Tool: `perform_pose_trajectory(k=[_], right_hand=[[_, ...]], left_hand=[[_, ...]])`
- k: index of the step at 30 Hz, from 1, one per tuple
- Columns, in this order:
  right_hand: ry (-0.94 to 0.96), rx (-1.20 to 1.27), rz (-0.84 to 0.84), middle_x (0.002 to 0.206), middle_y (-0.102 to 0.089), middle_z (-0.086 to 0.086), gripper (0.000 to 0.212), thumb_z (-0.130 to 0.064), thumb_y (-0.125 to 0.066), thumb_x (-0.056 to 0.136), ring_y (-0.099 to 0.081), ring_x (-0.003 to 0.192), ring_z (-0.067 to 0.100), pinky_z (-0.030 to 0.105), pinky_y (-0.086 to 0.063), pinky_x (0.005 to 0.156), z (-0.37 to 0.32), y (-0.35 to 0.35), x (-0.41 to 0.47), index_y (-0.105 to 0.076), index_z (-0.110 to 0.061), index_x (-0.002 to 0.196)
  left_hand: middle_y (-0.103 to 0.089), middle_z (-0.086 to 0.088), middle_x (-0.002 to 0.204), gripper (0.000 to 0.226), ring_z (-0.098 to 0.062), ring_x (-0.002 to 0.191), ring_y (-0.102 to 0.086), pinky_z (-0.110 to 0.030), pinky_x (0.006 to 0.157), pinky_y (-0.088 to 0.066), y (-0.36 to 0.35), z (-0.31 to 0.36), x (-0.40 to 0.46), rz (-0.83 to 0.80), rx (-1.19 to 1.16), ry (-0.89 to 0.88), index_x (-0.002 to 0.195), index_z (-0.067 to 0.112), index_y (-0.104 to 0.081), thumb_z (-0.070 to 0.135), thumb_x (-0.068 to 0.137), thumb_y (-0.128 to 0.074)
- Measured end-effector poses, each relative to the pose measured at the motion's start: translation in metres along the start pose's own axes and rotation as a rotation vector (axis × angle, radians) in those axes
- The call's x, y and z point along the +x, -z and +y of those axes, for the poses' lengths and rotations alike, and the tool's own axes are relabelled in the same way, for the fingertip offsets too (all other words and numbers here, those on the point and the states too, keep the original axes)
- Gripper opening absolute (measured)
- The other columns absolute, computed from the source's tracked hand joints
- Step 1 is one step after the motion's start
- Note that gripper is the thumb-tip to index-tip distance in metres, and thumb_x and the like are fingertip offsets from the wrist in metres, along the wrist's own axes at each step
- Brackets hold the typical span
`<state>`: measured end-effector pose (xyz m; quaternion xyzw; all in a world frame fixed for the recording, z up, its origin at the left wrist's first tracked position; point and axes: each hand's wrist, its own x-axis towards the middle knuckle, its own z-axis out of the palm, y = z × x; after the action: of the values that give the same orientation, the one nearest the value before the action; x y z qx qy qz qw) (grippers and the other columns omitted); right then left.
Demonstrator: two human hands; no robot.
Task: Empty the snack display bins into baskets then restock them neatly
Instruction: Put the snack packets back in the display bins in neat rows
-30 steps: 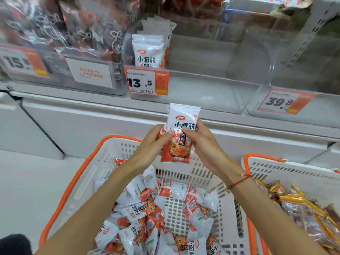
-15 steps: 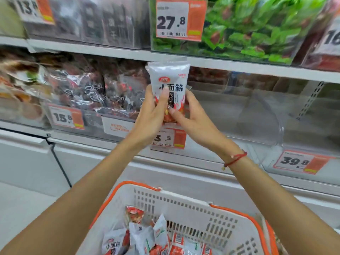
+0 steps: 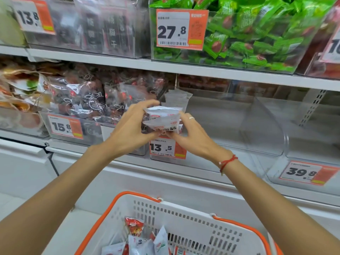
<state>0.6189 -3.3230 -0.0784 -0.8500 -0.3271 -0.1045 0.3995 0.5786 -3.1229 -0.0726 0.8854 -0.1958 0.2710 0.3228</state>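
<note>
Left hand [image 3: 128, 129] grips the left end of a small stack of white snack packets [image 3: 161, 119], fingers curled over the top edge, thumb underneath. Right hand [image 3: 191, 138] pinches the right end and lower corner, ring visible on one finger. Both hands grasp the same stack — looks like two or three sachets, exact count unclear.

The stack sits tilted nearly flat, just at the front lip of the clear bin [image 3: 230, 115] tagged 13.5 [image 3: 166, 148]. A few matching packets [image 3: 176, 98] already stand upright at the bin's far left, just behind the hands. The rest of that bin looks bare.

Handling, as a judgement: light, soft foil pouches with air inside, glossy film — slippery against each other, so a stack fans out if pinched at one end only. Not fragile, though hard squeezing would crease them. Best hold is across both short edges, or the sealed seams, with light even pressure. To seat them neatly they likely need rotating upright and sliding against the standing row.

Near, bottom centre: the white basket with orange rim [image 3: 237, 225] holds more of the same packets [image 3: 147, 242], so restocking seems early on. Bin to the left holds dark packets [image 3: 88, 100], tagged 15.8; the shelf above has green packets [image 3: 248, 34], tagged 27.8.
</note>
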Motion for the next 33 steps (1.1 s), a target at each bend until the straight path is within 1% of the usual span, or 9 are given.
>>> perform_pose_trajectory(k=[4,8,12,14,18,22,25,28,33], right_hand=[[-0.127,0.009,-0.148,0.116,-0.063,-0.002,0.043,-0.044,-0.058,0.091,-0.059,0.102,0.019,0.047,-0.050,0.091,-0.002,0.007,0.012,-0.047,-0.033,0.131],[-0.198,0.084,-0.278,0.121,-0.056,-0.008,0.047,-0.035,-0.058,0.094,-0.057,0.108,0.015,0.036,-0.050,0.096,-0.005,0.013,0.017,-0.042,-0.028,0.138],[-0.240,0.157,-0.392,0.122,-0.062,-0.004,0.054,-0.025,-0.066,0.091,-0.061,0.100,0.007,0.026,-0.053,0.087,0.001,0.029,0.020,-0.043,-0.026,0.140],[-0.220,0.258,-0.340,0.117,-0.065,-0.005,0.045,-0.023,-0.065,0.092,-0.061,0.094,0.001,0.016,-0.051,0.075,0.003,0.038,0.018,-0.051,-0.026,0.134],[-0.125,0.320,-0.101,0.104,-0.070,0.000,0.033,-0.022,-0.067,0.091,-0.065,0.076,0.002,0.014,-0.048,0.064,0.009,0.035,0.019,-0.061,-0.021,0.123],[-0.170,0.243,-0.102,0.100,-0.069,0.003,0.041,-0.031,-0.073,0.085,-0.067,0.085,0.014,0.024,-0.052,0.068,0.014,0.027,0.028,-0.061,-0.017,0.122],[-0.157,0.144,-0.161,0.113,-0.066,0.000,0.057,-0.022,-0.080,0.078,-0.067,0.090,0.016,0.036,-0.057,0.083,0.013,0.032,0.036,-0.055,-0.016,0.128],[-0.128,0.136,-0.156,0.123,-0.057,0.002,0.077,-0.013,-0.083,0.074,-0.066,0.091,0.019,0.043,-0.055,0.088,0.003,0.042,0.045,-0.042,-0.019,0.139],[-0.071,-0.010,-0.239,0.122,-0.058,-0.002,0.084,-0.018,-0.083,0.074,-0.056,0.091,0.003,0.024,-0.049,0.085,-0.014,0.053,0.064,-0.037,-0.025,0.145]], left_hand=[[-0.036,0.010,0.145,0.102,-0.009,0.134,-0.036,-0.029,0.108,-0.032,0.003,0.009,0.010,0.097,-0.114,-0.015,0.148,0.041,-0.019,0.050,0.067,-0.079],[-0.046,0.004,0.141,0.083,-0.013,0.131,-0.037,-0.031,0.108,-0.027,0.005,0.015,0.027,0.017,0.292,-0.068,0.142,0.025,-0.038,0.075,0.078,-0.053],[-0.051,-0.003,0.134,0.059,-0.018,0.126,-0.037,-0.030,0.103,-0.029,0.002,0.017,0.040,-0.015,0.348,-0.093,0.136,0.014,-0.043,0.052,0.091,-0.051],[-0.055,-0.002,0.127,0.054,-0.018,0.118,-0.041,-0.026,0.099,-0.026,0.005,0.017,0.046,-0.018,0.398,-0.158,0.133,0.016,-0.047,0.050,0.091,-0.052],[-0.059,0.008,0.121,0.043,-0.009,0.106,-0.044,-0.028,0.085,-0.031,0.009,0.017,0.054,-0.120,0.384,-0.185,0.128,0.026,-0.052,0.049,0.091,-0.057],[-0.049,0.007,0.141,0.045,-0.015,0.130,-0.041,-0.039,0.106,-0.034,0.005,0.010,0.049,-0.045,0.395,-0.233,0.129,0.030,-0.058,0.045,0.087,-0.061],[-0.037,0.009,0.147,0.065,-0.008,0.136,-0.032,-0.026,0.110,-0.025,-0.011,0.007,0.020,0.231,0.181,-0.045,0.140,0.029,-0.045,0.044,0.083,-0.072],[-0.043,0.013,0.134,0.079,-0.007,0.126,-0.042,-0.031,0.105,-0.038,-0.033,-0.002,-0.013,0.351,-0.027,0.178,0.140,0.028,-0.039,0.052,0.075,-0.076],[-0.049,0.021,0.122,0.081,-0.003,0.115,-0.047,-0.033,0.099,-0.043,-0.041,-0.010,-0.022,0.305,-0.099,0.254,0.137,0.034,-0.043,0.061,0.067,-0.071]])
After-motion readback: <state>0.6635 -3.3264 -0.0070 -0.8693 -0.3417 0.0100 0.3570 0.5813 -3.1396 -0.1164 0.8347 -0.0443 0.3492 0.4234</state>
